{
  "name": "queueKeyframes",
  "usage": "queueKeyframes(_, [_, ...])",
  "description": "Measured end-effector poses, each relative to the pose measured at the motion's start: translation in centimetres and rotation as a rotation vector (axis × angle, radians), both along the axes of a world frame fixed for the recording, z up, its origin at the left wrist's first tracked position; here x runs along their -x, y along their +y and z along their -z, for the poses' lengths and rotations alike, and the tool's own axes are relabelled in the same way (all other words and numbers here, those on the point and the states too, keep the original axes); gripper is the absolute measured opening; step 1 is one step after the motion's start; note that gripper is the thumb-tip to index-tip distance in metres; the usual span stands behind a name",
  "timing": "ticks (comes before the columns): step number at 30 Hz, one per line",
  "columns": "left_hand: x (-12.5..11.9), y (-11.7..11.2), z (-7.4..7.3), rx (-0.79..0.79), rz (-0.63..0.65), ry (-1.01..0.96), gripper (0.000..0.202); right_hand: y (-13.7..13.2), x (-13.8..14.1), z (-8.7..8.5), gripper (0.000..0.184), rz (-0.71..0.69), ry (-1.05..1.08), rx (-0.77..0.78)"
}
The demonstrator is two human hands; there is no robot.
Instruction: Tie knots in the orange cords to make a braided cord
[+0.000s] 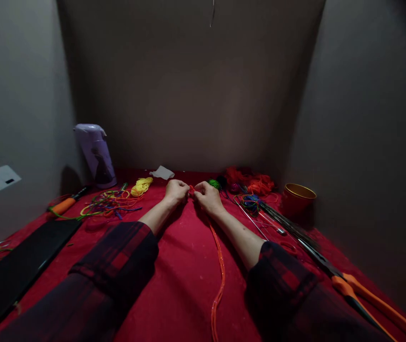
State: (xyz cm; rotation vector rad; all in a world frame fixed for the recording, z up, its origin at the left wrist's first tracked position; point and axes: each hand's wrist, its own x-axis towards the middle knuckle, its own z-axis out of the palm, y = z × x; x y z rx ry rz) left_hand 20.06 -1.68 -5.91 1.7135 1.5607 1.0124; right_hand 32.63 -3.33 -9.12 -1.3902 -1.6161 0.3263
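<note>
Both hands meet near the far middle of the red cloth, a small gap between them. My left hand is closed, its fingertips pinching one side of a small bunch of red-orange cord. On the other side my right hand pinches the same cord between thumb and fingers. Long strands of the orange cord run out below my right hand and trail over the cloth toward me. The exact shape of the piece between the fingertips is too small to make out.
On the left lie a purple flask, tangled coloured threads, a yellow yarn bundle and a black flat case. At right are red yarn, a red cup, thin rods and orange-handled pliers. Walls enclose three sides.
</note>
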Motion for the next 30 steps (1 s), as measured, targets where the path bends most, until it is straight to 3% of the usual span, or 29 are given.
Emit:
queueKeyframes(4, [0.3, 0.0, -0.5, -0.081, -0.076, 0.168, 0.006, -0.4, 0.1, 0.1, 0.013, 0.040, -0.065, 0.048])
queueKeyframes(8, [0.6, -0.6, -0.2, -0.036, -0.100, 0.265, 0.006, -1.2, 0.2, 0.3, 0.012, 0.054, -0.051, 0.120])
queueKeyframes(13, [1.0, -0.4, -0.6, 0.050, -0.023, 0.279, 0.007, -2.0, -0.1, -1.0, 0.006, 0.010, -0.104, 0.136])
queueKeyframes(17, [0.8, 1.0, -1.1, 0.039, 0.032, 0.254, 0.008, -0.7, -0.3, -2.1, 0.015, 0.073, -0.122, 0.059])
queueKeyframes(22, [0.7, 2.6, -0.2, 0.035, 0.057, 0.211, 0.010, 1.3, -0.2, -0.9, 0.023, 0.061, -0.068, 0.011])
queueKeyframes(30, [1.1, 3.2, 0.9, 0.051, 0.043, 0.142, 0.014, 1.4, -0.4, 0.2, 0.023, -0.032, -0.067, -0.081])
